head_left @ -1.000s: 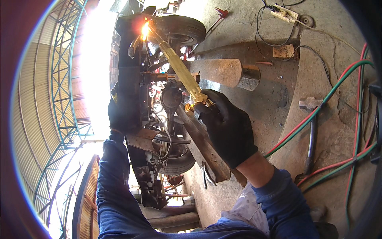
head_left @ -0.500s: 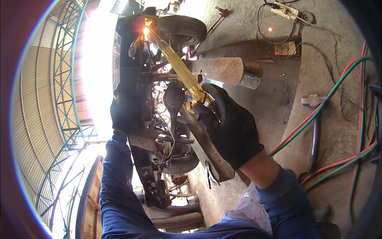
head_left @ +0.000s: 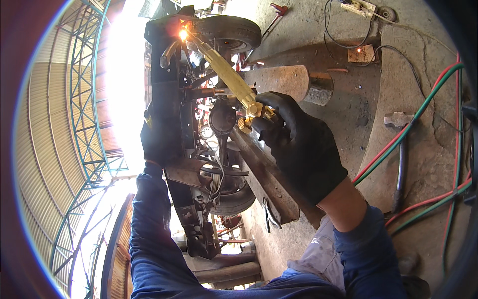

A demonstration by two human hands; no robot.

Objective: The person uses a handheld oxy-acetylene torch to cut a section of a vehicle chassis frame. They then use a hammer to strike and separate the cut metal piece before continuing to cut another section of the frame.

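Observation:
My right hand (head_left: 308, 144), in a black glove, is closed around the valve end of a brass cutting torch (head_left: 226, 74). The torch points up and left, and a bright orange-white flame (head_left: 183, 35) glows at its tip against the far end of a black vehicle frame (head_left: 167, 79). My left hand (head_left: 160, 137), also in a black glove, grips the frame's side lower down; its fingers blend into the dark metal and are partly hidden. Just beside the flame, a short pipe end (head_left: 167, 59) sticks out. A tyre (head_left: 234, 32) stands to the right of the flame.
Red and green hoses (head_left: 413, 119) loop across the right side. A sledgehammer (head_left: 400, 159) lies on the concrete under them, and pliers (head_left: 270, 217) near my leg. A rusty beam (head_left: 279, 79), a second tyre (head_left: 231, 199) and a power strip (head_left: 358, 7) are around the frame.
The view has shifted slightly, so most things sit further right. My right hand and the torch's valve end have moved a little right. The glow at the tip looks more compact; sparks have shifted.

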